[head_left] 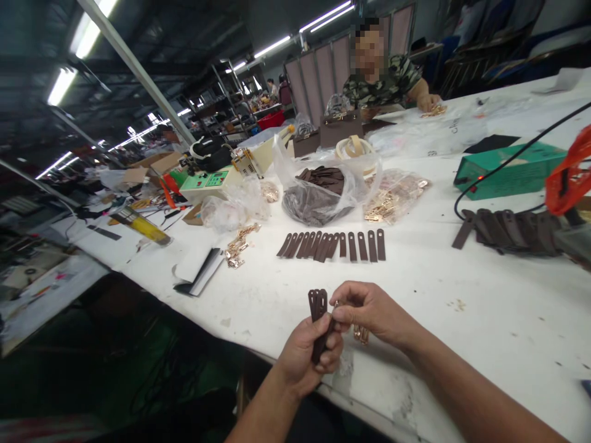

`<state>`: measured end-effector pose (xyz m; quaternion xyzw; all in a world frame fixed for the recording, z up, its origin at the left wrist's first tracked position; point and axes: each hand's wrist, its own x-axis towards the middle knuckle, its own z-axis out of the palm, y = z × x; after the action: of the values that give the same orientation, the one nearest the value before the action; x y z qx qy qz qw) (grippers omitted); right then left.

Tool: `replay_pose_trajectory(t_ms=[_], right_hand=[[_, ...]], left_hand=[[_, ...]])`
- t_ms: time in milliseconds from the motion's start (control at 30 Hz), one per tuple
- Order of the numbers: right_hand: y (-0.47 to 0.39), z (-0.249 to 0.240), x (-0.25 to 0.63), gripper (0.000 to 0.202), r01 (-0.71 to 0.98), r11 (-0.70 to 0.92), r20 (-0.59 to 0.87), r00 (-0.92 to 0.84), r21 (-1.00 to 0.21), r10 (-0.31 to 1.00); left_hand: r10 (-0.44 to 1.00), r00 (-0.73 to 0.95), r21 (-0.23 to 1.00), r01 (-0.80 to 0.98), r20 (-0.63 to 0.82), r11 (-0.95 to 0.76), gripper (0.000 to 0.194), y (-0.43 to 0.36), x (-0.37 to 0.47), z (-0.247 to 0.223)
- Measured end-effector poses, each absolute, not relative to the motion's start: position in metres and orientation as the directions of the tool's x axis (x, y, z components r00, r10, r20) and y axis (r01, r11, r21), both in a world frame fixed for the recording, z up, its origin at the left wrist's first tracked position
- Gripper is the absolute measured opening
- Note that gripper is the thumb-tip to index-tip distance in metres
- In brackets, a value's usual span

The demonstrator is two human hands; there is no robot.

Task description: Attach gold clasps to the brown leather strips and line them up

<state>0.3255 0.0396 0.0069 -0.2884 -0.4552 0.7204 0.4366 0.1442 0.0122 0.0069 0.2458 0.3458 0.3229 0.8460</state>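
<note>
Near the table's front edge, my left hand is closed around a few dark brown leather straps, their slotted ends pointing up. My right hand pinches a small metal piece beside the straps; its exact form is mostly hidden by the fingers. Below that hand, more gold-coloured metal pieces show, partly covered. Farther back, several matching brown straps lie in a row on the white table.
Behind the row stand an open plastic bag of brown straps and a bag of gold hardware. More hardware lies left. A green box with a black cable sits right, near piled straps. A co-worker sits opposite.
</note>
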Motion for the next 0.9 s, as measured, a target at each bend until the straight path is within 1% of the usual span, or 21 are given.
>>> replay_pose_trajectory(t_ms=[67, 133, 233, 333, 433, 500, 600, 733, 900], right_hand=[[0.04, 0.006, 0.327, 0.026, -0.344, -0.175, -0.015, -0.419, -0.922, 0.908], [0.041, 0.005, 0.328, 0.03, -0.299, -0.16, -0.035, -0.385, -0.941, 0.922], [0.042, 0.006, 0.33, 0.034, -0.218, -0.174, -0.089, -0.349, -0.96, 0.933], [0.042, 0.009, 0.329, 0.037, -0.182, -0.171, -0.107, -0.317, -0.968, 0.942], [0.04, 0.011, 0.327, 0.039, -0.17, -0.23, -0.175, -0.286, -0.958, 0.942], [0.039, 0.012, 0.326, 0.038, -0.167, -0.273, -0.219, -0.286, -0.947, 0.933], [0.039, 0.009, 0.327, 0.039, -0.177, -0.287, -0.227, -0.297, -0.941, 0.927], [0.041, 0.007, 0.331, 0.041, -0.177, -0.255, -0.194, -0.301, -0.951, 0.934], [0.042, 0.01, 0.333, 0.037, -0.084, -0.201, -0.169, -0.29, -0.976, 0.942]], left_hand=[[0.751, 0.501, 0.719, -0.313, -0.43, 0.621, 0.032, 0.013, 0.147, 0.009], [0.821, 0.397, 0.819, -0.237, -0.41, 0.523, 0.035, 0.014, 0.149, 0.011], [0.913, 0.267, 0.937, -0.082, -0.308, 0.34, 0.036, 0.015, 0.151, 0.015], [0.954, 0.224, 0.979, 0.086, -0.2, 0.185, 0.036, 0.014, 0.152, 0.019], [0.97, 0.214, 0.985, 0.15, -0.118, 0.087, 0.033, 0.014, 0.155, 0.018], [0.974, 0.199, 0.987, 0.138, -0.107, 0.08, 0.032, 0.014, 0.157, 0.016], [0.973, 0.165, 0.985, 0.088, -0.163, 0.15, 0.032, 0.015, 0.158, 0.011], [0.965, 0.15, 0.976, 0.075, -0.215, 0.205, 0.033, 0.016, 0.157, 0.007], [0.96, 0.135, 0.968, 0.088, -0.245, 0.235, 0.035, 0.015, 0.158, 0.004]])
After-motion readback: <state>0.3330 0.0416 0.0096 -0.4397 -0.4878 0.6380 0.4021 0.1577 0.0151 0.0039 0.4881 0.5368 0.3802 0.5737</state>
